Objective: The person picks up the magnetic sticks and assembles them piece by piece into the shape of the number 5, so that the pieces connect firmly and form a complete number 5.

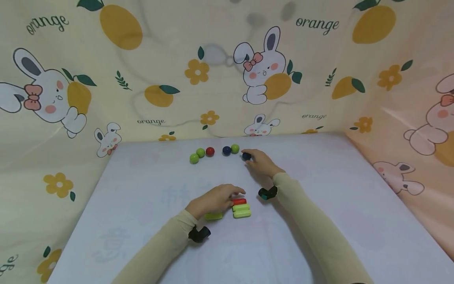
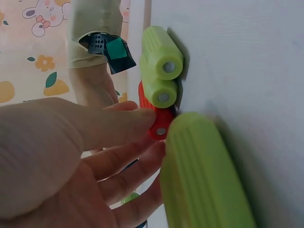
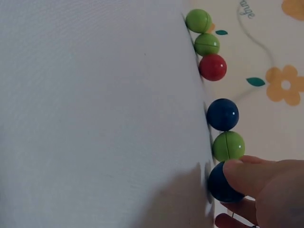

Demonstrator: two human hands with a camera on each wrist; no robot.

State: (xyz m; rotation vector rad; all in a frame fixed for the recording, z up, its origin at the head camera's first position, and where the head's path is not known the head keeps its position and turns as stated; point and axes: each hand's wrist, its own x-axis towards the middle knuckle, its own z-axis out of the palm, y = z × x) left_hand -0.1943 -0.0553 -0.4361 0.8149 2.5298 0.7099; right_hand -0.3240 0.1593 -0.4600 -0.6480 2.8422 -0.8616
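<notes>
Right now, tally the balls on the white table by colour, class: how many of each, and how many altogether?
Green balls: 3
Dark blue balls: 2, one of them in the grip of the right hand
Red ball: 1
Total: 6

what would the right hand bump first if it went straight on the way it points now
Most likely the light green ball, which sits next in line past the dark blue ball pinched in the right hand, though the exact gap is hard to judge.
</notes>
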